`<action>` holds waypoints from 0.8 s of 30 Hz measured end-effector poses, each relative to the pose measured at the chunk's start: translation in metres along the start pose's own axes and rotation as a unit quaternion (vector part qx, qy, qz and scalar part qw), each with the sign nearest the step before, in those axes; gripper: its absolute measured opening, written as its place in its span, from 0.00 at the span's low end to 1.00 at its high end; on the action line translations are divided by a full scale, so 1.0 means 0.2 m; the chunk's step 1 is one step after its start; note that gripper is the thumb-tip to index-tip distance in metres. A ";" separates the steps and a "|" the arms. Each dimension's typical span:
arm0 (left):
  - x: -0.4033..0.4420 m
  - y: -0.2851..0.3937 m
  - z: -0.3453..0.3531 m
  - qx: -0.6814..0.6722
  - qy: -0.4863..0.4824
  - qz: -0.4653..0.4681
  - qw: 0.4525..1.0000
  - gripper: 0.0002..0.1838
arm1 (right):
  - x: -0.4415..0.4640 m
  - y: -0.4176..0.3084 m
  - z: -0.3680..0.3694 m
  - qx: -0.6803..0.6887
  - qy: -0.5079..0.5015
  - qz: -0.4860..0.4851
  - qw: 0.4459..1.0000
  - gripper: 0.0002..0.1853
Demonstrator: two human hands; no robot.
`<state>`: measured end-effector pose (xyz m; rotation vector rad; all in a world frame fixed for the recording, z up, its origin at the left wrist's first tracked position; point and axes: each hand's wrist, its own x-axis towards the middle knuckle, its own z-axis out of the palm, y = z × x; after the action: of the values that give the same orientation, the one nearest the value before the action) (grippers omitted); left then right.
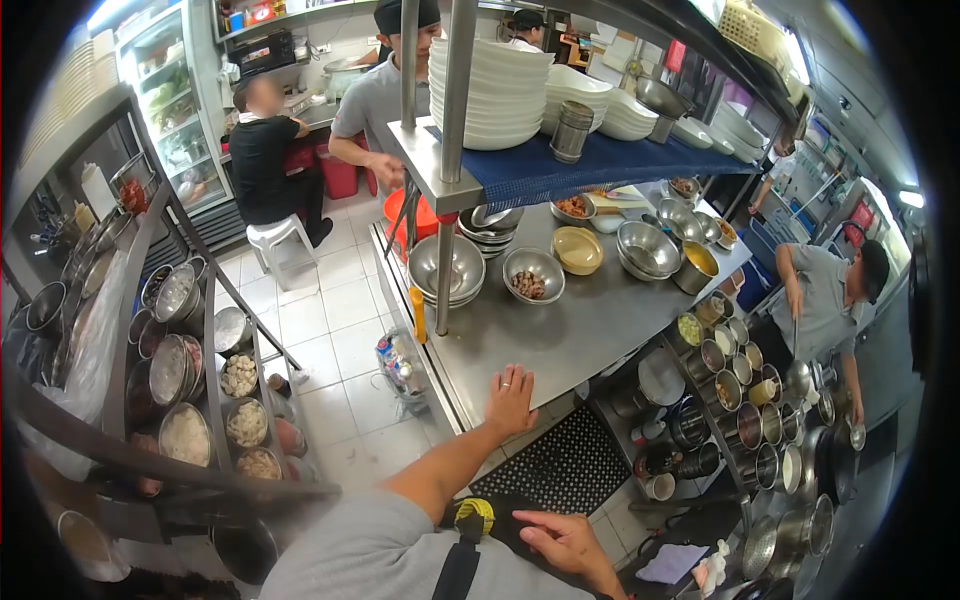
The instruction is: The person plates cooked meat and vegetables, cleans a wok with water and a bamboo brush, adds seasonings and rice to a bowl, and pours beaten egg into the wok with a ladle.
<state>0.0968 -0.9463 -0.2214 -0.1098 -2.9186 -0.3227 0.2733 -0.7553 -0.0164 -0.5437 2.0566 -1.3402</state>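
My left hand (511, 400) lies flat near the edge of the steel worktable (480, 360), fingers stretched out, a ring on one of them. Nothing is held in it. Farther up the table are a steel bowl with brown chunks of food (530, 283), a stack of steel bowls (446, 268) and a tan bowl (577, 250). My right hand (567, 545) hovers in front of my body, close to a bundled yellow cord or tape (475, 515) at my waist. Its visible fingers point left, apart from the thumb, and I see nothing in them.
White plates (490, 95) are stacked on the overhead shelf. At left, a rack (150, 230) carries bowls of food. A co-worker (830, 290) handles ladles at right, beside several steel containers (728, 390). Another person (275, 160) sits on a white stool (285, 243). A black mat (555, 465) covers the floor.
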 end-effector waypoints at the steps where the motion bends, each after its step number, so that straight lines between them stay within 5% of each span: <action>1: 0.00 0.00 0.01 0.000 0.004 -0.001 1.000 0.45 | 0.00 0.00 0.00 -0.002 0.000 -0.001 1.000 0.17; 24: -0.01 0.00 0.00 0.003 0.009 -0.001 1.000 0.45 | -0.02 0.00 0.00 0.008 0.018 0.001 1.000 0.16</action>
<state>0.0987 -0.9464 -0.2225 -0.1034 -2.9028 -0.3134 0.2763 -0.7527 -0.0146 -0.5129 2.0728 -1.3730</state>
